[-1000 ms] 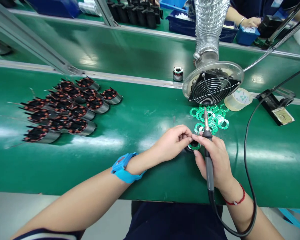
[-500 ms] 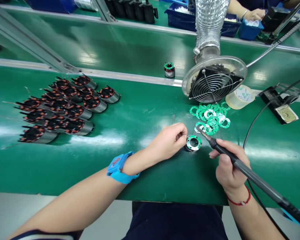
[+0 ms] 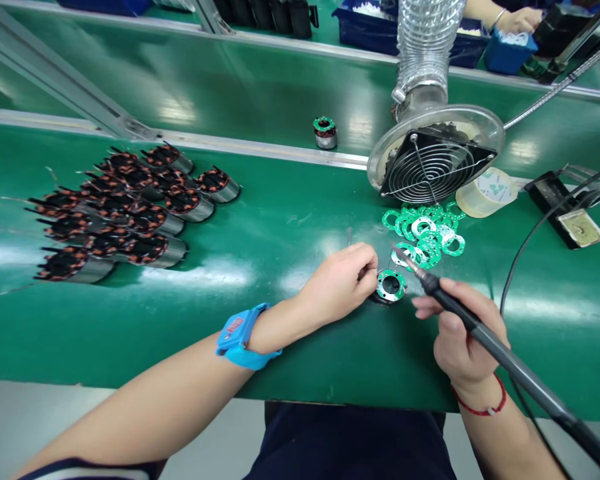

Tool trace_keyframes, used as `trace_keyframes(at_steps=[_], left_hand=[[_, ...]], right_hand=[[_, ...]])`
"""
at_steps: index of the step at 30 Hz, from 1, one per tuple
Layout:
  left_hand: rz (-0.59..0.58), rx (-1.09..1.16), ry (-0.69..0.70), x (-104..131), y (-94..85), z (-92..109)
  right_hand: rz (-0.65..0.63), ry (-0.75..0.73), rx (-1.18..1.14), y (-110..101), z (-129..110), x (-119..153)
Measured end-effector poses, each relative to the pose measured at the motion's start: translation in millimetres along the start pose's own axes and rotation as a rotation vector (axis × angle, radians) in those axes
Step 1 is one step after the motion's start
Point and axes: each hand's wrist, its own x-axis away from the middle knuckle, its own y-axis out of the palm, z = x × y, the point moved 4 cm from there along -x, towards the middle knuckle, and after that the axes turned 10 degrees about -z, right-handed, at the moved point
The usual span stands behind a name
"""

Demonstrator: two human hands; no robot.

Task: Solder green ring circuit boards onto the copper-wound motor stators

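Currently | left hand point(image 3: 337, 283) curled beside stator point(image 3: 391, 297), grip unclear | right hand point(image 3: 461, 355) wrapped round soldering iron point(image 3: 510, 361)

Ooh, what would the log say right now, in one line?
left hand: beside motor part | right hand: holds soldering iron | green rings: piled nearby

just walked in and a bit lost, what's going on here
A person's right hand holds a soldering iron, its tip pointing toward a pile of green rings. The left hand is pinched at the edge of a round part topped with one such ring; any grip is hidden. Wire-wound parts without rings stand grouped to the left.
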Motion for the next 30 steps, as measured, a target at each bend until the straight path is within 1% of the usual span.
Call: trace_keyframes(at_steps=[1, 2, 6, 7, 8, 9, 11, 12, 14, 16, 18, 21, 24, 28, 30], left_hand=[[0.002, -0.012, 0.008, 0.0, 0.3, 0.3], [0.006, -0.024, 0.018, 0.0, 0.6, 0.8], [0.017, -0.055, 0.034, -0.2, 1.3, 2.6], [0.015, -0.054, 0.027, -0.2, 1.2, 2.6], [0.013, -0.044, 0.014, -0.1, 0.9, 2.1], [0.012, -0.02, -0.005, 0.1, 0.4, 1.2], [-0.004, 0.092, -0.065, 0.9, -0.1, -2.1], [-0.028, 0.167, -0.102, 1.4, 0.8, -4.1], [-0.116, 0.274, -0.156, 2.5, 5.1, -6.4], [-0.196, 0.25, -0.163, 3.1, 10.2, -5.9], [-0.212, 0.148, -0.139, 2.7, 13.2, -4.6], [-0.163, 0.047, -0.08, 0.5, 13.6, -4.3], [-0.095, -0.035, -0.003, -1.2, 8.9, -4.9], [0.069, -0.249, 0.157, 1.3, -1.1, -0.2], [0.07, -0.222, 0.244, 2.9, -2.4, 2.6]], right_hand=[[-0.018, 0.011, 0.008, 2.7, -0.2, -3.3], [-0.067, 0.019, 0.034, 6.6, -0.6, -7.0], [-0.429, -0.008, 0.193, 25.9, -1.1, -16.8], [-0.485, -0.005, 0.21, 28.6, -0.3, -17.3], [-0.513, 0.003, 0.217, 29.9, 0.8, -17.5], [-0.519, 0.017, 0.22, 30.2, 2.2, -17.4], [-0.492, 0.045, 0.239, 28.7, 5.4, -17.0], [-0.46, 0.052, 0.26, 26.9, 7.0, -16.9], [-0.372, 0.068, 0.317, 22.0, 10.6, -16.7], [-0.307, 0.093, 0.352, 17.5, 14.7, -15.7], [-0.309, 0.117, 0.339, 16.3, 18.7, -13.9], [-0.349, 0.146, 0.293, 17.8, 22.4, -11.1], [-0.353, 0.15, 0.288, 19.6, 21.8, -9.8], [-0.38, 0.072, 0.301, 25.2, 15.5, -9.7], [-0.403, 0.019, 0.314, 28.4, 11.6, -10.2]])
